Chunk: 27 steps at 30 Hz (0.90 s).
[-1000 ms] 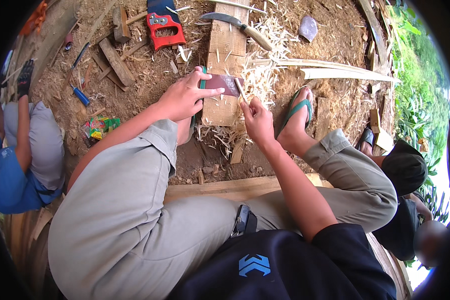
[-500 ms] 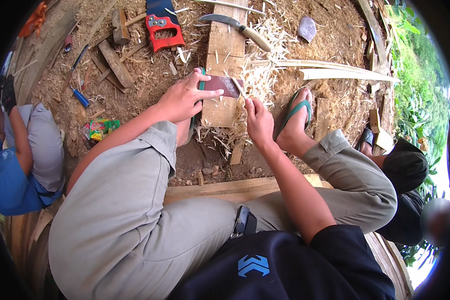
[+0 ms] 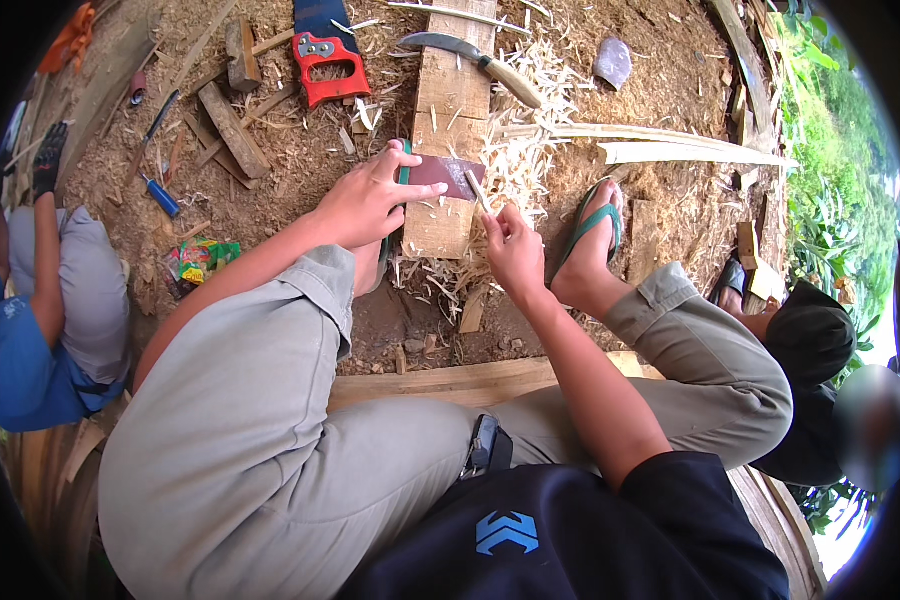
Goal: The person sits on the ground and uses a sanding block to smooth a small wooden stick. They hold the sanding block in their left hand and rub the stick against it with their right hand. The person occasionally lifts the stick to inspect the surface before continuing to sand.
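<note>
My left hand [image 3: 370, 200] spread from nine o'clock onto a brown sheet [image 3: 453, 172] atop the plank [image 3: 440, 232], my right hand [image 3: 515, 252] at five pinching a pale stick [image 3: 477, 189] — tip seemingly touching the sheet — curved knife [image 3: 482, 62] at twelve, saw [image 3: 316, 48] at ten

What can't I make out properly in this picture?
All in the head view:
- Reddish-brown sheet: partly covered by the left hand.
- Thin stick: near end hidden by the right hand.
- Red-handled saw: far end cut off by the top edge.
- Left foot: partly hidden behind the left hand.
</note>
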Motion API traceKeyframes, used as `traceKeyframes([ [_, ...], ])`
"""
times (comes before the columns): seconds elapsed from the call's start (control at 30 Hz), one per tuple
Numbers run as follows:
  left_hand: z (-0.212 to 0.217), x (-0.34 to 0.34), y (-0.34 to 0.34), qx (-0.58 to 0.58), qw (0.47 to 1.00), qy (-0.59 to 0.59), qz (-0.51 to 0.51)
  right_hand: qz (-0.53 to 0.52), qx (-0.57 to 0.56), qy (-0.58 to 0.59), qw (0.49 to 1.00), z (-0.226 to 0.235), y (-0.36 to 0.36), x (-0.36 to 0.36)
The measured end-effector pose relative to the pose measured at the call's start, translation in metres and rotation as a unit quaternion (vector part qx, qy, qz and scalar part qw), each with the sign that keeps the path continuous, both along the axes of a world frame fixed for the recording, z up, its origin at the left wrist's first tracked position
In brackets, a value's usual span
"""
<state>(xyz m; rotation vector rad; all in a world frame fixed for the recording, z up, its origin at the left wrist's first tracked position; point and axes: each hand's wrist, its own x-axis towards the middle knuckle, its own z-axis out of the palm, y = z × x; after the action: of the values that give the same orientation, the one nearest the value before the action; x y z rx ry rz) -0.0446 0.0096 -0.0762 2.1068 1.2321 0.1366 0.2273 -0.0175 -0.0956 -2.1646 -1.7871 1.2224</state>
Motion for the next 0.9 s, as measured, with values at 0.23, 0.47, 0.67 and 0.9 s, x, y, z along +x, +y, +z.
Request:
traceKeyframes([
  [0.23,0.002,0.002,-0.001,0.001,1.000,0.001,0.003,-0.010,0.010,0.005,1.000,-0.004,-0.018,0.010],
  [0.47,0.004,0.002,0.000,-0.008,1.000,0.007,0.007,-0.020,0.021,0.027,0.999,0.000,-0.002,0.003],
  [0.67,0.003,0.001,0.001,-0.013,1.000,0.000,0.011,-0.040,0.018,0.062,0.997,0.008,0.015,-0.005],
  [0.9,0.006,0.003,0.002,-0.025,1.000,-0.004,0.012,-0.069,-0.078,0.070,0.992,0.003,0.007,0.000],
])
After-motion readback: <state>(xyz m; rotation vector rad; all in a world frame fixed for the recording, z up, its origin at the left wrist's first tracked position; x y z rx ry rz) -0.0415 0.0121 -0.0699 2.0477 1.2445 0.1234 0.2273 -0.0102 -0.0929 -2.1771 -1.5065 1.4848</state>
